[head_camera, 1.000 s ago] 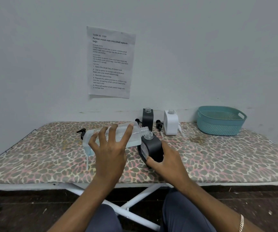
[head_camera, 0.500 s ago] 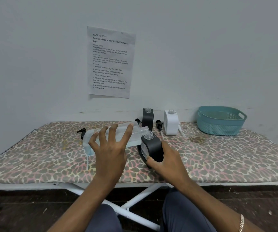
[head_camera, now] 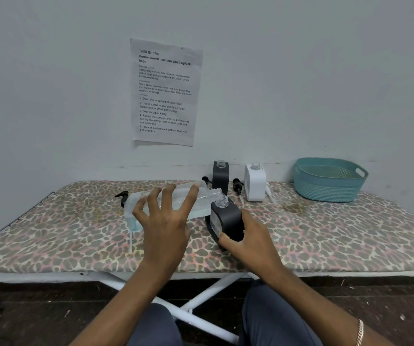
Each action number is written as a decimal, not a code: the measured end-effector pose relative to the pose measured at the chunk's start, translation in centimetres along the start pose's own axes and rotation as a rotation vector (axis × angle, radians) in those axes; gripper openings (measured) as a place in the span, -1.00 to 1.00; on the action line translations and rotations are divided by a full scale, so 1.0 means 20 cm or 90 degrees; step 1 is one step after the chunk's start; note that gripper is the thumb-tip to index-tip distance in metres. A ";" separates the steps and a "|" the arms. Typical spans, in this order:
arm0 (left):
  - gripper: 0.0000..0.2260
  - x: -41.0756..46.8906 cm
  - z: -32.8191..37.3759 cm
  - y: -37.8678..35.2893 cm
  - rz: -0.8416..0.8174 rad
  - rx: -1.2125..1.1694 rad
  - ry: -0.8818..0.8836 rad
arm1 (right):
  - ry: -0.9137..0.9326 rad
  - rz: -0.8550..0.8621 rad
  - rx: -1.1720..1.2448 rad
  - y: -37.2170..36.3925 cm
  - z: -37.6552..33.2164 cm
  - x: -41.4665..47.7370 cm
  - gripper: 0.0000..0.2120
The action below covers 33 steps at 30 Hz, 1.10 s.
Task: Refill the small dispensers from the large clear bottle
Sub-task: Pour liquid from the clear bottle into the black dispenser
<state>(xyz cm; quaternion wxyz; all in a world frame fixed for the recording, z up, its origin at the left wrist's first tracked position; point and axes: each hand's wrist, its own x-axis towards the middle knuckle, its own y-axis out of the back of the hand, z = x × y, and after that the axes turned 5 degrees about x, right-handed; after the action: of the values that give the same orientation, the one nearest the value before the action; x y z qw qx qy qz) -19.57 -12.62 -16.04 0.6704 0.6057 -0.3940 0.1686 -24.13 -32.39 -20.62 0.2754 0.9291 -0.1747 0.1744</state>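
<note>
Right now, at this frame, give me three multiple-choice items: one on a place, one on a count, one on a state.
1. Where does the teal basket stand?
A) the board's right end
B) the floor
C) the board's left end

2. How many small dispensers are in view?
A) two
B) three
C) five

3. How is the large clear bottle?
A) upright and capped
B) lying loose on the board
C) tilted in the left hand, mouth at the held black dispenser's neck

Key:
1 A, it stands right of the white dispenser.
2 B, two black and one white show.
3 C, its open neck meets the dispenser in the right hand's grip.
</note>
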 end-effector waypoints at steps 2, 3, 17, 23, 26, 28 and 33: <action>-0.10 0.00 0.00 0.00 0.000 0.002 0.000 | 0.000 0.000 0.000 0.00 0.00 0.00 -0.68; -0.11 0.00 0.00 0.00 0.000 0.003 0.000 | 0.000 0.000 0.000 0.00 0.00 0.00 -0.67; -0.11 0.00 0.00 0.01 -0.013 0.003 -0.002 | -0.003 -0.004 -0.007 0.00 0.00 0.00 -0.65; -0.12 0.00 0.00 0.02 -0.016 0.011 -0.005 | -0.003 -0.002 -0.008 0.00 0.00 0.00 -0.67; -0.13 0.00 0.00 0.01 -0.023 0.013 -0.006 | 0.001 0.000 -0.005 0.00 0.00 0.00 -0.66; -0.12 0.00 0.00 0.01 -0.025 0.014 -0.008 | -0.001 -0.002 -0.005 0.00 0.00 0.00 -0.65; -0.11 0.01 0.00 0.01 -0.023 0.013 -0.008 | 0.001 -0.002 -0.003 0.00 0.00 0.00 -0.66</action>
<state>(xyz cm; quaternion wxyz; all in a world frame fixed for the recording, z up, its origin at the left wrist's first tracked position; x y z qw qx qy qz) -19.65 -12.62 -15.75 0.6644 0.6208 -0.3854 0.1569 -24.18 -32.41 -20.62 0.2777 0.9287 -0.1738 0.1740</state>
